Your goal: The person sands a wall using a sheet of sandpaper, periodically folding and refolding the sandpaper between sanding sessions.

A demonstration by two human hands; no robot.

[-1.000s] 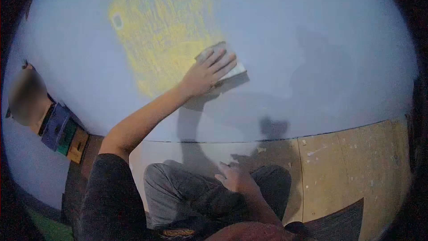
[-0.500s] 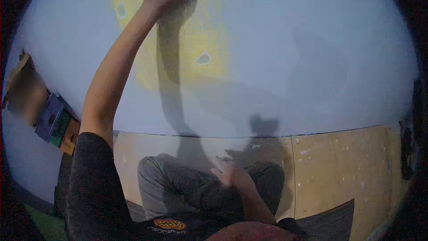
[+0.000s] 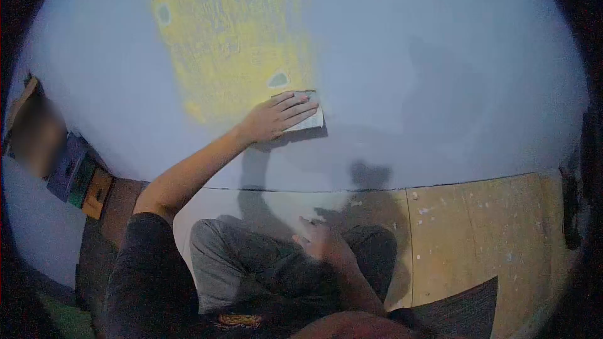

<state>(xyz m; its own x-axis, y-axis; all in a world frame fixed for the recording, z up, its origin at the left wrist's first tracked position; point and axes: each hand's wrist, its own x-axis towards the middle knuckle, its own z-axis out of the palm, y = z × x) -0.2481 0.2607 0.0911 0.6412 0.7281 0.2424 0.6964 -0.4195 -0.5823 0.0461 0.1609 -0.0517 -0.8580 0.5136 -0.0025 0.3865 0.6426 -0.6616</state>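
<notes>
My left hand (image 3: 279,115) lies flat on a pale sheet (image 3: 308,122), pressing it against the wall (image 3: 377,56); its fingers point right and are extended. The sheet covers the lower right corner of a streaky yellow patch (image 3: 220,44). Just above the fingers is a small grey-green spot with a pale rim (image 3: 278,80), and a similar spot (image 3: 164,14) is at the patch's left edge. My right hand (image 3: 320,242) rests over my crossed legs, fingers apart, with nothing visible in it.
Wooden boards with white specks (image 3: 477,232) run along the base of the wall. A dark mat (image 3: 461,307) lies at lower right. Small coloured boxes (image 3: 81,176) stand at the left beside a blurred area. Shadows fall on the wall.
My left hand has come down from the top of the yellow patch to its lower right corner, and the sheet under it now shows. My right hand has hardly moved.
</notes>
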